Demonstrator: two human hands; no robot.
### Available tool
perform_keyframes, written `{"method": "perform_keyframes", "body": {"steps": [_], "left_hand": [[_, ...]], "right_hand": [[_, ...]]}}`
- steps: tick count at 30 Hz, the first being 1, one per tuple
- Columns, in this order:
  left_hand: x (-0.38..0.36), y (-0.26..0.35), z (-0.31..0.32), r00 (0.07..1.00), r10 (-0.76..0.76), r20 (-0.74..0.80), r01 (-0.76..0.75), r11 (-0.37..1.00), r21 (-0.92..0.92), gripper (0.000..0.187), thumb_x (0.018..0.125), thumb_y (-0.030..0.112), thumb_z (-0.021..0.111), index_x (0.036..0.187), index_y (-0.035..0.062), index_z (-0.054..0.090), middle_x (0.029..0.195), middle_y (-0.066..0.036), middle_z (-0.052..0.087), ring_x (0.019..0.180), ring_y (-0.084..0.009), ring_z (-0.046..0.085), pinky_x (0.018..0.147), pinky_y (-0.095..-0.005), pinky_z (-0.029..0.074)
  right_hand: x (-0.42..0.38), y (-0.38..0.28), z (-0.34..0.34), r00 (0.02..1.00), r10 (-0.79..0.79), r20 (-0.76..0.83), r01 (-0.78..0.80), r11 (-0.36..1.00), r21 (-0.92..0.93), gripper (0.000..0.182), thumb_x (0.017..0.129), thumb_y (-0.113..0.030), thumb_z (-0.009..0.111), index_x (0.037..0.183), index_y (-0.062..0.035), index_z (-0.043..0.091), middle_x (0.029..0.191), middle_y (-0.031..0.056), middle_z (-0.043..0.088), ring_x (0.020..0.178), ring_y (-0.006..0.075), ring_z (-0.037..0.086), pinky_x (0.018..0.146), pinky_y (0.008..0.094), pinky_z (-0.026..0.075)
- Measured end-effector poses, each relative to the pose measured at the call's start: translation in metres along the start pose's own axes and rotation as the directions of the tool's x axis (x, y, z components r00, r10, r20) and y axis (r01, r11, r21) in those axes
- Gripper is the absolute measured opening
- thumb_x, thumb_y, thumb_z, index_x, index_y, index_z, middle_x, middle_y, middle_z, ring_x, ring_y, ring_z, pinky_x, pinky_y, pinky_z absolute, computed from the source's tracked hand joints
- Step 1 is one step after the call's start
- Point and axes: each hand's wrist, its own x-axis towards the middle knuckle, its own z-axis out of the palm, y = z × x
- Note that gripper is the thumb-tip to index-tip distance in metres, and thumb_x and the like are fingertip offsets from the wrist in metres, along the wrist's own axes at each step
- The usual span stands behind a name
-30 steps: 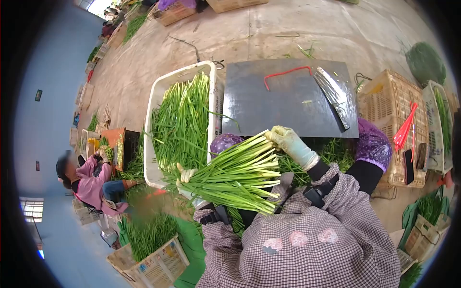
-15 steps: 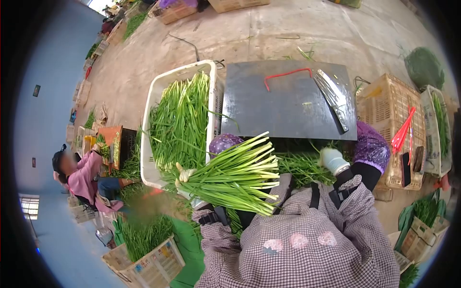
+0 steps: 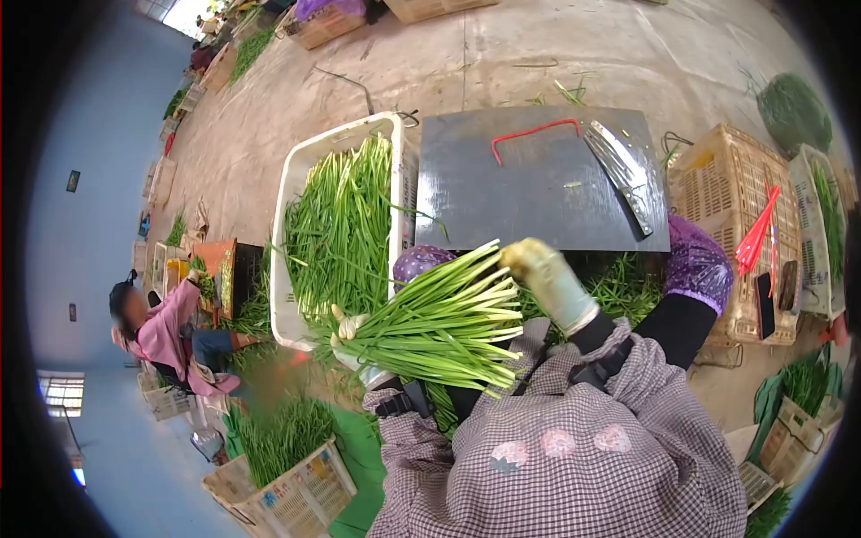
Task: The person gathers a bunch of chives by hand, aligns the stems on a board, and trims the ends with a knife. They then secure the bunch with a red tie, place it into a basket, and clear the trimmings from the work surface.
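My left hand [image 3: 348,334], in a pale glove, is wrapped round a large bunch of green stalks [image 3: 439,323] whose pale ends fan out to the right. My right hand [image 3: 543,273], gloved and blurred, touches or nearly touches the upper pale ends of that bunch; its fingers are smeared by motion. Beyond the bunch lies a dark flat board [image 3: 511,188] with a red hooked rod [image 3: 536,128] and a large knife [image 3: 619,175] on it. A white crate [image 3: 280,269] full of green stalks stands left of the board.
A person in pink [image 3: 166,332] sits at the left beside an orange board [image 3: 213,260]. An upturned tan crate [image 3: 717,197] on the right bears a red object [image 3: 759,235] and a phone [image 3: 765,305]. Another crate of greens [image 3: 300,493] is at lower left.
My right hand has moved up and left, from the loose greens below the board to the pale ends of the bunch. My left hand keeps its hold in nearly the same place.
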Motion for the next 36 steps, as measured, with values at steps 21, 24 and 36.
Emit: {"method": "perform_keyframes", "body": {"steps": [21, 24, 36], "left_hand": [[-0.003, 0.004, -0.01, 0.994, 0.046, -0.103, -0.038, 0.996, 0.085, 0.056, 0.088, 0.01, 0.065, 0.14, -0.0053, 0.05, 0.073, 0.005, 0.044, 0.069, -0.0111, 0.044, 0.081, -0.0317, 0.045], [-0.003, 0.002, -0.007, 0.99, 0.038, -0.136, -0.032, 0.999, 0.043, 0.058, 0.09, 0.011, 0.061, 0.144, -0.006, 0.049, 0.073, 0.006, 0.045, 0.069, -0.0112, 0.045, 0.081, -0.0313, 0.045], [-0.002, -0.006, 0.002, 0.985, 0.04, -0.168, -0.019, 0.993, 0.12, 0.044, 0.089, 0.014, 0.062, 0.13, -0.0009, 0.058, 0.074, 0.006, 0.046, 0.072, -0.0123, 0.047, 0.082, -0.0313, 0.046]], "right_hand": [[0.0, 0.007, -0.022, 0.945, -0.303, -0.127, 0.215, 0.862, -0.459, 0.024, 0.108, -0.018, 0.057, 0.118, -0.0011, 0.069, 0.113, 0.0094, 0.072, 0.106, 0.0178, 0.07, 0.102, 0.0329, 0.057], [-0.007, -0.009, -0.049, 0.915, -0.153, -0.374, 0.153, 0.988, -0.03, 0.027, 0.109, -0.021, 0.055, 0.118, 0.0004, 0.069, 0.115, 0.0106, 0.072, 0.112, 0.0205, 0.069, 0.105, 0.0357, 0.055], [-0.011, 0.001, 0.009, 0.995, 0.086, -0.055, -0.094, 0.981, -0.172, 0.031, 0.11, -0.02, 0.053, 0.104, 0.0027, 0.073, 0.111, 0.0103, 0.076, 0.099, 0.0194, 0.071, 0.093, 0.0342, 0.056]]}}
